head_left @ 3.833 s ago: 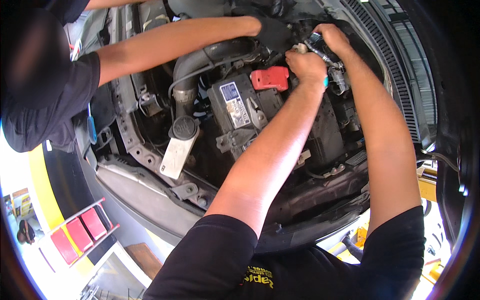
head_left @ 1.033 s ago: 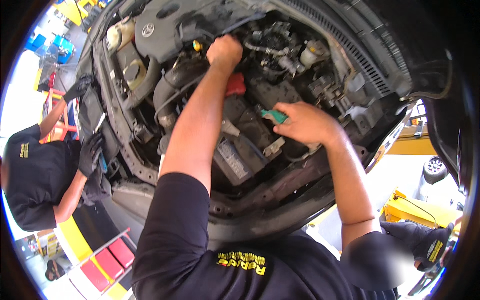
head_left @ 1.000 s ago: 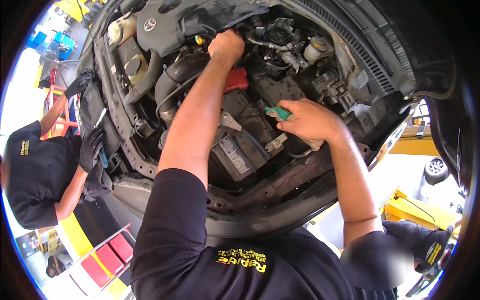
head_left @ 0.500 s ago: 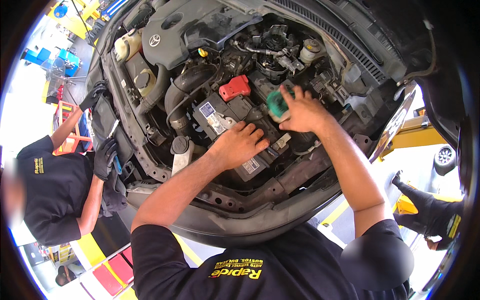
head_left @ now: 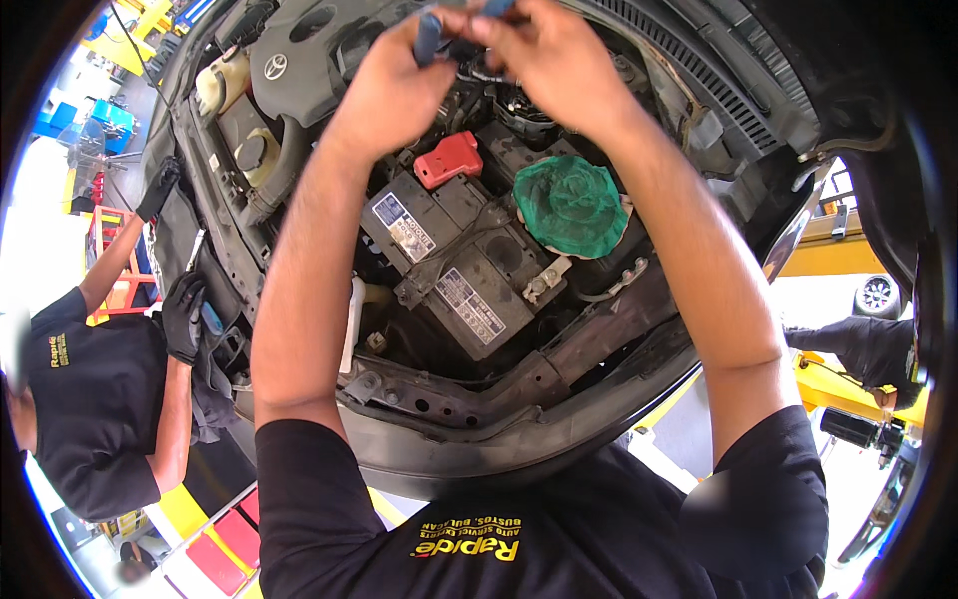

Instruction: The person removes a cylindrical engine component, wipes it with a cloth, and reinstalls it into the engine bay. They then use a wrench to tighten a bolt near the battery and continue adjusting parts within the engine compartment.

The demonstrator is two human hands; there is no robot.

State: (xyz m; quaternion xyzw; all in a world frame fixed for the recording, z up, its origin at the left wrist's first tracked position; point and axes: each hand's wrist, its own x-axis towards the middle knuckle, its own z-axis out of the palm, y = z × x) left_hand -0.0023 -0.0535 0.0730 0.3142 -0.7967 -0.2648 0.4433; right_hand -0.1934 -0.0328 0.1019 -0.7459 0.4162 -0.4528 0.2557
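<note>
Both hands are raised over the far part of the engine bay, close together at the top edge and smeared by motion. My left hand (head_left: 399, 95) closes round a blue, handle-like piece (head_left: 427, 40). In my right hand (head_left: 559, 65) the fingers are bent beside a second blue piece (head_left: 496, 8); whether the two belong to one tool I cannot tell. Below and between my forearms sits a dark car battery (head_left: 444, 260) with white labels. A red terminal cover (head_left: 449, 160) lies at its far edge. A crumpled green cloth or net bundle (head_left: 571, 205) rests right of the battery.
A metal clamp (head_left: 546, 280) stands by the battery's right corner. The car's front edge (head_left: 479, 454) runs between me and the bay. At left, another person's black-gloved hand (head_left: 185, 309) is near a blue-handled item. A second person (head_left: 858, 354) is at far right.
Both hands have left the battery area and moved up and away, now together with blue pieces. The green bundle, earlier blurred under my right hand, now lies uncovered. The view has shifted slightly.
</note>
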